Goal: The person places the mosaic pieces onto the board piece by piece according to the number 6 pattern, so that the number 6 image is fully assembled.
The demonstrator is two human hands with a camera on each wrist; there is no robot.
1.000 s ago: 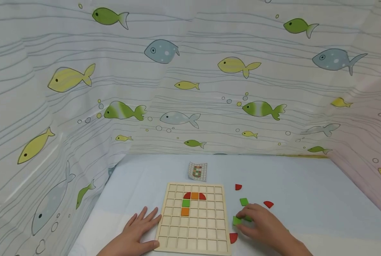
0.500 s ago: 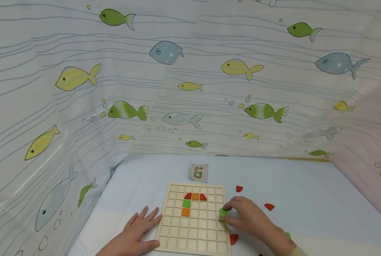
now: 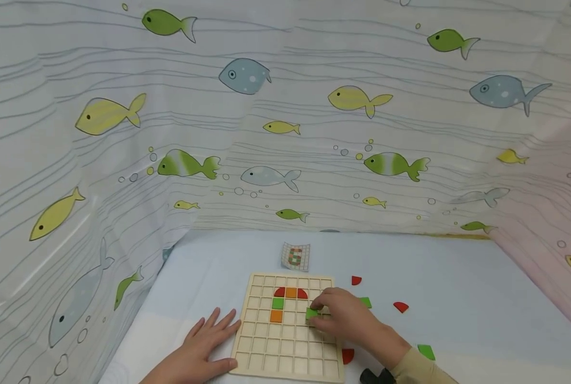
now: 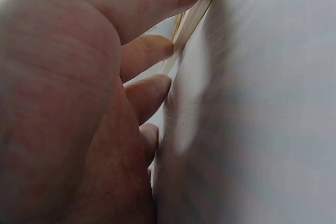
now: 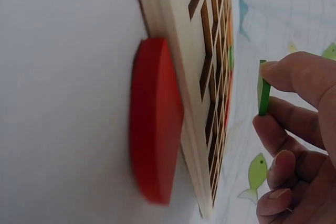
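Observation:
A wooden grid board [image 3: 266, 344] lies on the table, with two red quarter-circle tiles [image 3: 279, 292], two orange square tiles [image 3: 276, 316] and a green square tile [image 3: 278, 303] set in its cells. Over the board's right half, my right hand [image 3: 350, 317] pinches another green square tile [image 3: 311, 313] between thumb and fingers. The right wrist view shows that green tile [image 5: 263, 88] held apart from the board. My left hand [image 3: 201, 346] has its fingers spread, its fingertips touching the board's left edge. Up close, the left hand [image 4: 79, 93] meets the board's side [image 4: 197, 14].
Behind the board lies a small paper card [image 3: 295, 256] printed with a coloured grid pattern. Loose red quarter-circles [image 3: 401, 307] and green squares [image 3: 426, 352] lie to the right. One red piece [image 5: 156, 124] is against the board's right edge. A fish-print curtain [image 3: 285, 106] surrounds the table.
My right hand has picked up a green square tile from the table and carried it left over the board. The left hand stays at the board's edge.

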